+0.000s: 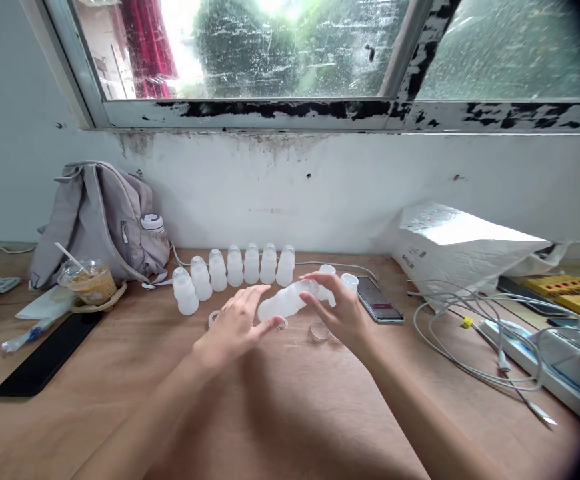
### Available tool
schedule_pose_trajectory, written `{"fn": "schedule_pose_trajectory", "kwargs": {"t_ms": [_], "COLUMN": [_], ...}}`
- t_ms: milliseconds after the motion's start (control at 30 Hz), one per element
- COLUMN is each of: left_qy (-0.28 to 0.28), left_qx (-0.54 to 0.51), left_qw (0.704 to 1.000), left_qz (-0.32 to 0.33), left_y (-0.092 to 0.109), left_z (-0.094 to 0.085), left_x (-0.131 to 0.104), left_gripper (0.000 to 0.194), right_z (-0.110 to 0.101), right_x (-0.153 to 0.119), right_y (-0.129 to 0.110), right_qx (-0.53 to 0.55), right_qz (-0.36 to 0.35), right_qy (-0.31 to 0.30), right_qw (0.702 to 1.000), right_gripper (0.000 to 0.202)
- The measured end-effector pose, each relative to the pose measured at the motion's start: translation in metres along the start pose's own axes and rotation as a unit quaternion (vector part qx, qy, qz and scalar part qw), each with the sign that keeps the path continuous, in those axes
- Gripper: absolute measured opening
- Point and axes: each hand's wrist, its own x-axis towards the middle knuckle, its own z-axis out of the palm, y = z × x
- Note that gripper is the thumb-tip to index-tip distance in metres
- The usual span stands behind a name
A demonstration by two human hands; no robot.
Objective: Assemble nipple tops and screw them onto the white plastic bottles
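A frosted white plastic bottle [283, 301] with a clear cap lies tilted nearly level, just above the tabletop. My right hand [343, 313] grips it at the capped end between thumb and fingers. My left hand [233, 323] is open around the bottle's base end, fingers stretched and thumb apart; whether it touches the bottle, I cannot tell. Behind my hands stands a curved row of several similar bottles [217, 272] with clear caps. A small clear ring [282, 324] sits below the held bottle. Near my right wrist are a clear round lid [319, 331] and a white cup-like piece [350, 282].
At the left are a grey backpack [105, 220], an iced drink cup [90, 283] and a black phone [50, 353]. To the right lie another phone [380, 300], a white foil bag [460, 247], looped white cables [435, 333] and a power strip [540, 367]. The wall and window rise behind.
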Motion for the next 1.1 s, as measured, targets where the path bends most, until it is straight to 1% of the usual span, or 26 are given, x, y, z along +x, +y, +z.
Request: {"fn": "schedule_pose_trajectory", "kwargs": {"t_ms": [67, 167, 233, 267, 400, 433, 500, 600, 700, 800, 900, 1100], "left_qy": [0.011, -0.026, -0.044, -0.042, -0.019, -0.022, -0.044, -0.083, -0.086, -0.092, -0.099, -0.106], "left_qx": [-0.027, -0.072, -0.087, -0.085, -0.053, -0.052, -0.066, -0.088, -0.079, -0.070, -0.066, -0.061], "left_qw": [0.999, 0.997, 0.995, 0.995, 0.998, 0.998, 0.996, 0.992, 0.992, 0.992, 0.991, 0.989], "left_qz": [0.016, 0.000, -0.017, -0.020, 0.009, 0.017, 0.030, 0.045, 0.053, 0.056, 0.063, 0.078], "left_y": [0.010, 0.016, 0.016, 0.016, 0.019, 0.020, 0.024, 0.029, 0.031, 0.032, 0.030, 0.029], "left_z": [0.004, 0.009, 0.012, 0.013, 0.019, 0.020, 0.021, 0.017, 0.012, 0.010, 0.010, 0.009], "left_x": [-0.002, -0.005, -0.006, -0.007, -0.008, -0.008, -0.009, -0.010, -0.012, -0.013, -0.013, -0.012], "left_gripper": [0.057, 0.046, 0.038, 0.036, 0.035, 0.035, 0.032, 0.026, 0.023, 0.023, 0.023, 0.022], "right_z": [0.003, 0.006, 0.007, 0.007, 0.010, 0.011, 0.014, 0.015, 0.014, 0.013, 0.013, 0.013], "right_x": [-0.005, -0.010, -0.012, -0.013, -0.018, -0.019, -0.021, -0.023, -0.023, -0.023, -0.023, -0.025], "right_y": [-0.012, -0.022, -0.025, -0.026, -0.028, -0.028, -0.027, -0.026, -0.026, -0.026, -0.025, -0.022], "right_qx": [0.061, 0.101, 0.089, 0.071, -0.024, -0.041, -0.049, -0.006, 0.050, 0.081, 0.095, 0.107], "right_qz": [0.020, 0.019, 0.002, -0.003, 0.020, 0.028, 0.036, 0.026, 0.015, 0.018, 0.023, 0.006], "right_qy": [-0.044, -0.080, -0.081, -0.079, -0.101, -0.104, -0.094, -0.079, -0.078, -0.077, -0.079, -0.081], "right_qw": [0.997, 0.992, 0.993, 0.994, 0.994, 0.993, 0.994, 0.996, 0.996, 0.994, 0.992, 0.991], "right_gripper": [0.020, 0.020, 0.019, 0.019, 0.016, 0.015, 0.024, 0.033, 0.034, 0.033, 0.034, 0.034]}}
